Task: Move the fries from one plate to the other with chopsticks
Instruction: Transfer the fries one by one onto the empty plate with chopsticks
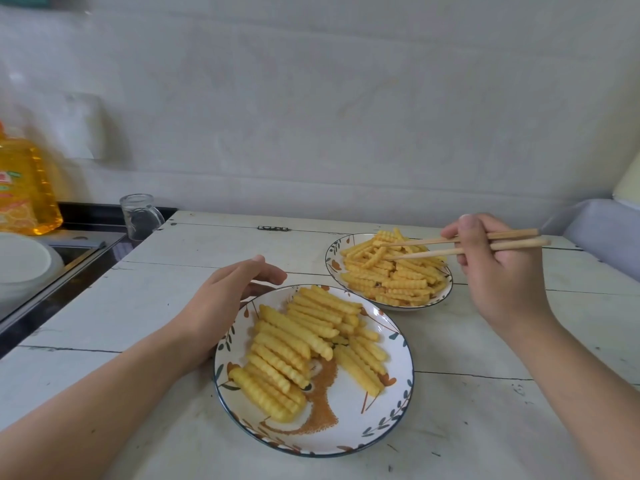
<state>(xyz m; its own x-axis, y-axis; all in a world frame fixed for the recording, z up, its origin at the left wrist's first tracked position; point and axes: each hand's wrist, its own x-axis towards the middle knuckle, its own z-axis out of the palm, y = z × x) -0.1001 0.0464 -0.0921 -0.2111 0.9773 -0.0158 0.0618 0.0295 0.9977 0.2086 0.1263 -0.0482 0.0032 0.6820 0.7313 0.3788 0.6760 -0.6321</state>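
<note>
- Far left: oil bottle [26, 188], yellow, standing on a dark counter [86, 216]. A white bowl [24, 268] sits below it, partly out of view.
- Clear glass [138, 216], upside down, at the edge where counter meets surface.
- Surface [138, 306]: whitewashed planks with dark seams and scuffs. Plain pale wall behind.
- Left hand [225, 299]: fingers relaxed and spread, holding nothing, resting at the left rim of the near plate [398, 403]. Looks like it steadies the plate.
- Near plate: tree pattern, crinkle fries [294, 344] laid in rough rows on its left and middle. Right and front part bare.
- Far plate [334, 251], just beyond and to the right, almost touching the near one. Heaped with fries [391, 271].
- Chopsticks [433, 245]: tips over the far heap, slightly parted. Cannot tell if a fry is pinched between them.
- Right hand [498, 268]: fingers curled round the chopsticks, gripping about midway.
- Which plate is source is not certain.
- Step advice: take one fry at its middle, across the ridges so it bites. Lift level, carry low over the gap.
- Far right: a pale grey cushion-like shape [602, 230] at the surface's end.
</note>
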